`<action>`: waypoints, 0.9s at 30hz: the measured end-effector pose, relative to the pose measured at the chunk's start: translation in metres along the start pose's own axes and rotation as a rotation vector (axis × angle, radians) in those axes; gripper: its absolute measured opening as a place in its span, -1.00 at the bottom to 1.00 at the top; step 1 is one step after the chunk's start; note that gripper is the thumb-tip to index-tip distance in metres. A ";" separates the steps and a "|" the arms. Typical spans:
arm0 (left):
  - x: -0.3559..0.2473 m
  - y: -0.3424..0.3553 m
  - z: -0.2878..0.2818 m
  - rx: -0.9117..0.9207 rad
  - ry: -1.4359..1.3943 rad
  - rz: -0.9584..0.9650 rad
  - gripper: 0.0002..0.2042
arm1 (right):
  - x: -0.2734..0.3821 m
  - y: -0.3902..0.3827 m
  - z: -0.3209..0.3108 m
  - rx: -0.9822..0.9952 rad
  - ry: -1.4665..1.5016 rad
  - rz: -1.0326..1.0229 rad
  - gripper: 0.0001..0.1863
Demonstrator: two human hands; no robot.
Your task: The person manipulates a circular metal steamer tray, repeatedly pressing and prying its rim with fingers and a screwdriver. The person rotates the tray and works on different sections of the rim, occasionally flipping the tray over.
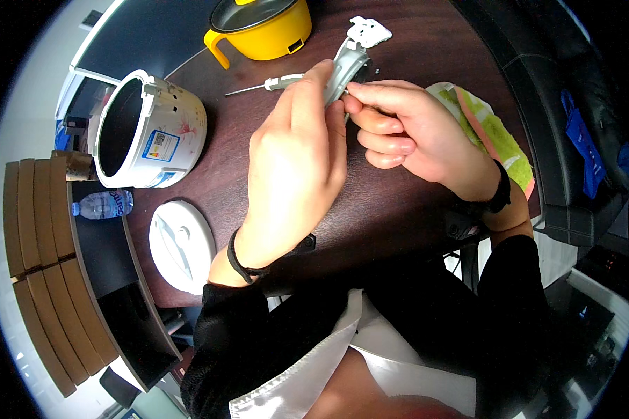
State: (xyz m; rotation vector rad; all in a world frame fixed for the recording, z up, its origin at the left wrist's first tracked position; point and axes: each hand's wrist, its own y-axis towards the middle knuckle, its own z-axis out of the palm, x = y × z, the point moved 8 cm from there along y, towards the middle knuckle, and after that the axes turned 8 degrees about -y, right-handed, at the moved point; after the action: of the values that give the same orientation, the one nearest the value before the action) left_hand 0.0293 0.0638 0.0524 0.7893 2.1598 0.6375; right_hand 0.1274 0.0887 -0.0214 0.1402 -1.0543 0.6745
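My left hand (293, 153) is closed round a grey-white plastic part (347, 68), holding it tilted above the table. A white bracket with holes (368, 32) sticks out from that part's far end. My right hand (412, 129) is closed in a pinch against the part's right side; whatever lies between thumb and forefinger is too small to make out. Just beyond my left fingers lies a screwdriver (275, 83) with a pale handle, its thin metal shaft pointing left. A tiny dark piece (377, 70), perhaps a screw, rests on the table right of the plastic part.
On the dark wood table (223, 150), a white appliance body (182, 133) lies on its side at left, with a round white lid (201, 244) nearer me. A yellow pot (276, 38) stands at the back. A green patterned cloth (500, 140) is at right, a water bottle (105, 204) at far left.
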 end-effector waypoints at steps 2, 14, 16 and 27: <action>0.000 0.002 -0.001 0.006 -0.003 -0.008 -0.67 | 0.004 0.002 -0.002 -0.033 -0.112 -0.049 -0.67; -0.002 0.000 0.000 -0.015 0.066 0.015 -0.67 | 0.019 0.003 -0.010 -0.117 -0.582 -0.395 -0.78; -0.002 0.002 0.000 -0.004 0.062 0.011 -0.67 | -0.002 0.009 -0.009 0.181 0.133 -0.044 -0.73; 0.002 0.003 -0.001 0.011 0.000 0.003 -0.69 | 0.056 -0.030 0.017 -0.496 -1.474 -0.954 -0.85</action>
State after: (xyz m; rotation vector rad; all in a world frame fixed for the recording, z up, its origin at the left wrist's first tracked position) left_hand 0.0288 0.0671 0.0545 0.7982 2.1645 0.6273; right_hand 0.1492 0.0827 0.0404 0.7125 -2.2524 -0.7581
